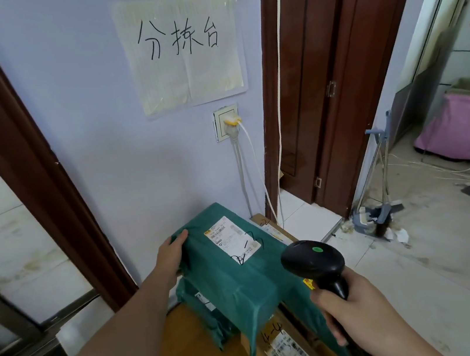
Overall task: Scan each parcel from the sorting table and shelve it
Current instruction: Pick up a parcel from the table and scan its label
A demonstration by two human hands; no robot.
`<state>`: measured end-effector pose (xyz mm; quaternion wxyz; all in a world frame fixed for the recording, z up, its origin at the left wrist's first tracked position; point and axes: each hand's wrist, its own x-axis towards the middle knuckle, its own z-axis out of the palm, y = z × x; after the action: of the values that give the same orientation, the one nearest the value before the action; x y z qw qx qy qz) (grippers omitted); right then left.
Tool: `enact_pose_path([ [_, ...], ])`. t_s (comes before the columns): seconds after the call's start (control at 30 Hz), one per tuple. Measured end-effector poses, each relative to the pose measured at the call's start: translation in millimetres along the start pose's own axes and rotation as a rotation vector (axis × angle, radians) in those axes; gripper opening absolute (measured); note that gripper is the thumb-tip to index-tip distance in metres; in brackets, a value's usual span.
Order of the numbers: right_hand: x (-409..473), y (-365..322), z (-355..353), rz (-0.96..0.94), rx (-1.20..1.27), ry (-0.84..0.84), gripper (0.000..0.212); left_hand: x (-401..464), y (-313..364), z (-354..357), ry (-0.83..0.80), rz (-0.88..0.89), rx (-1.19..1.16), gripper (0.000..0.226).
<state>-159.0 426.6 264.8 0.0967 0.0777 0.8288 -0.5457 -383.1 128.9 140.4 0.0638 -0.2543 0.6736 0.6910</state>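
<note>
Print on the top green parcel's label (232,238) is reading too small to make out. This green parcel (236,273) is covering most of the cardboard box (289,354) and a second green bag (205,308) beneath. The scanner (313,261) handle is disappearing inside the right hand (356,309); its cable is leaving the bottom edge.

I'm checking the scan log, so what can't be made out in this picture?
Head view:
- Shipping label on green parcel: print too small.
- Lower green parcel: mostly covered by the top one.
- Cardboard box: cut off by bottom edge.
</note>
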Motion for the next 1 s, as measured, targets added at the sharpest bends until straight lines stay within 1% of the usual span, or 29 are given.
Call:
enact_pose_path([
  [0.1,2,0,1,0.005,0.008,-0.015,0.009,10,-12,1,0.099,-0.008,-0.071,0.084],
  [0.2,3,-3,6,-0.010,0.007,-0.018,0.006,8,-19,8,0.227,-0.078,-0.200,0.115],
  [0.27,4,-4,10,-0.017,0.012,-0.024,0.005,-9,-21,16,0.272,-0.114,-0.262,0.125],
  [0.33,4,-6,13,-0.025,0.014,-0.042,0.005,-31,-28,24,0.274,-0.118,-0.311,0.129],
  [0.4,3,-7,14,-0.038,0.020,-0.059,0.004,-49,-48,32,0.260,-0.145,-0.308,0.130],
  [0.5,2,-11,16,-0.055,0.027,-0.064,0.004,-66,-79,48,0.169,-0.244,-0.299,0.152],
  [0.53,2,-12,17,-0.061,0.029,-0.062,0.004,-72,-85,53,0.122,-0.291,-0.309,0.155],
  [0.57,2,-14,18,-0.065,0.031,-0.063,0.005,-81,-87,58,0.068,-0.333,-0.311,0.152],
  [0.63,-1,-15,19,-0.066,0.041,-0.071,0.005,-95,-86,65,-0.026,-0.386,-0.316,0.139],
  [0.7,-4,-15,19,-0.061,0.057,-0.074,0.005,-101,-87,68,-0.068,-0.409,-0.299,0.131],
  [0.8,-9,-13,15,-0.070,0.060,-0.063,0.004,-101,-86,64,-0.070,-0.412,-0.281,0.128],
  [0.87,-12,-12,13,-0.081,0.046,-0.057,0.004,-97,-88,59,-0.054,-0.401,-0.306,0.133],
  [0.97,-16,-10,12,-0.076,0.057,-0.056,0.005,-93,-91,53,-0.048,-0.365,-0.351,0.153],
  [1.0,-17,-10,13,-0.075,0.052,-0.055,0.004,-92,-91,52,-0.047,-0.360,-0.356,0.154],
])
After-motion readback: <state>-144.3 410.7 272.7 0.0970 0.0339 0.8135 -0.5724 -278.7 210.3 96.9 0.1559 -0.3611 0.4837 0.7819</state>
